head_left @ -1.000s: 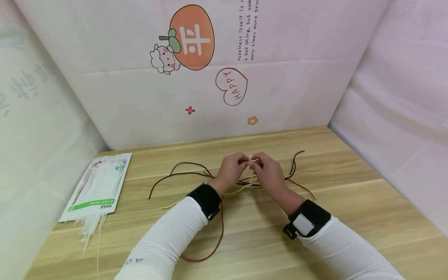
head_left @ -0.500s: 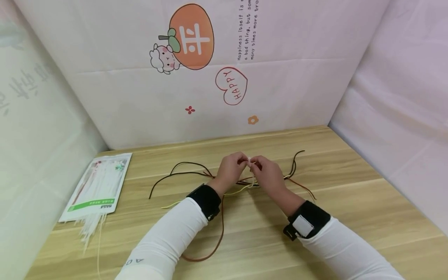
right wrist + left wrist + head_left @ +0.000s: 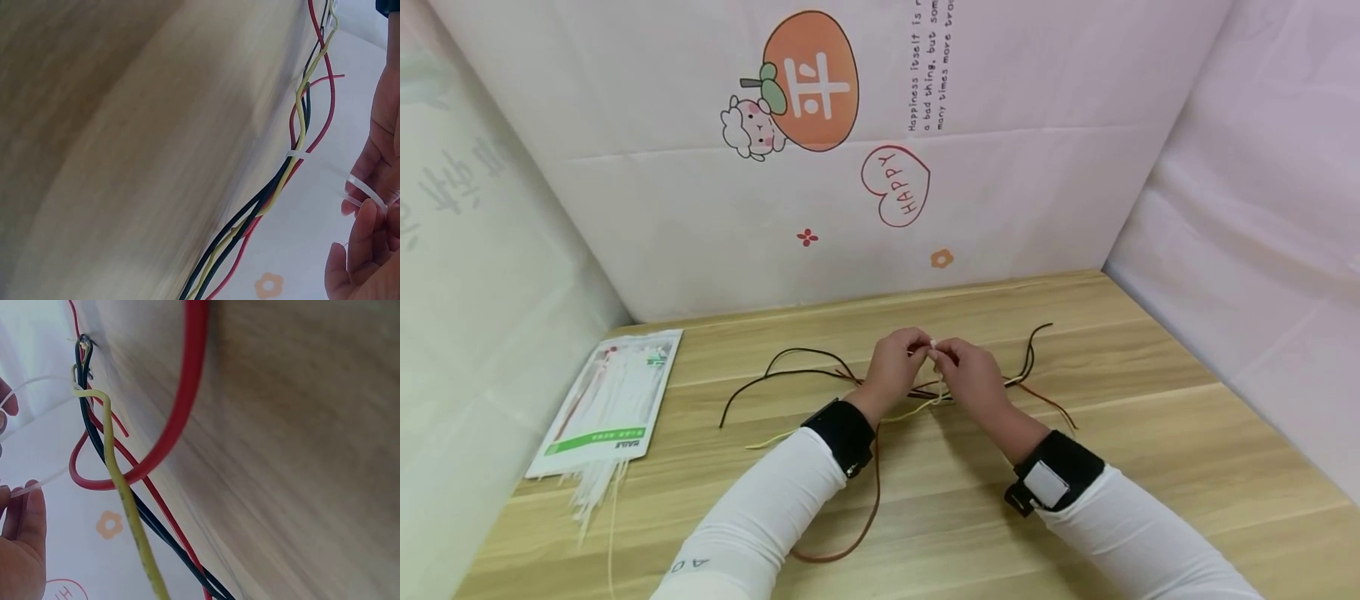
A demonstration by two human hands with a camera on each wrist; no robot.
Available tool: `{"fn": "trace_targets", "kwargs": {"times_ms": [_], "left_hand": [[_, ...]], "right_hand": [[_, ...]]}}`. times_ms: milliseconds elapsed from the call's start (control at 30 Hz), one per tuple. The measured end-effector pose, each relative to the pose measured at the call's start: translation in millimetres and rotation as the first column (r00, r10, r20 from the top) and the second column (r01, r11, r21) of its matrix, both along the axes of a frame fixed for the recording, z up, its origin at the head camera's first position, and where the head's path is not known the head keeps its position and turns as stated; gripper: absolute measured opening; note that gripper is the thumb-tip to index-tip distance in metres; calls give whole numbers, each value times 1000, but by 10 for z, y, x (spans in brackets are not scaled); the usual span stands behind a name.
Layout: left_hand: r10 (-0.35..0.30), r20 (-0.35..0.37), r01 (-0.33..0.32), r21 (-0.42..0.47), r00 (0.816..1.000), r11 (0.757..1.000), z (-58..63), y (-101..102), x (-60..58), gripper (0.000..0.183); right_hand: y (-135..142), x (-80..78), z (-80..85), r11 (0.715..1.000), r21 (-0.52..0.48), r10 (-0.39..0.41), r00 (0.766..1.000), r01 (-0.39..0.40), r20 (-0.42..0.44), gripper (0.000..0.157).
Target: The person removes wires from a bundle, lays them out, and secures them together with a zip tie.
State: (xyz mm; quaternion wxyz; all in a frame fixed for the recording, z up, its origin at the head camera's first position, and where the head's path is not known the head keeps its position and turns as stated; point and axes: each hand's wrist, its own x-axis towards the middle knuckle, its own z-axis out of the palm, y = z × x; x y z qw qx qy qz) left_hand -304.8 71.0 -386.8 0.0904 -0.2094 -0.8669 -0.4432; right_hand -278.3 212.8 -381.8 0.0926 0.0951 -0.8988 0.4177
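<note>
Fingertips of my left hand [image 3: 891, 367] and right hand [image 3: 973, 375] meet just above a bundle of wires. Between them they pinch a white cable tie [image 3: 369, 187]. Its loop [image 3: 300, 154] passes round black wires [image 3: 250, 203], yellow wires [image 3: 302, 112] and red wires [image 3: 332, 94] in the right wrist view. There, the left hand [image 3: 384, 134] is the upper one and the right hand [image 3: 362, 269] the lower. In the left wrist view, pale strands of the tie [image 3: 47, 377] run from the fingers to the bundle. The fingers partly hide the tie's head.
A bag of white cable ties [image 3: 602, 392] lies at the left, with several ties [image 3: 595, 487] sticking out. A red-brown wire [image 3: 877, 492] loops toward the front beside the left arm. Black wire ends [image 3: 737, 396] spread leftward. A printed white cloth wall [image 3: 1000, 208] stands behind the table.
Both hands stay almost in place, pinching the cable tie. The right hand has shifted slightly left, and the white tip between the fingertips has moved a little. The wires lie nearly as before.
</note>
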Motion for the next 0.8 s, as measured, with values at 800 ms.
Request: {"fn": "trace_targets", "kwargs": {"times_ms": [800], "left_hand": [[-36, 71, 32, 65, 997, 997, -30, -50, 56, 22]], "right_hand": [[53, 12, 84, 984, 168, 74, 995, -61, -69, 25]]}}
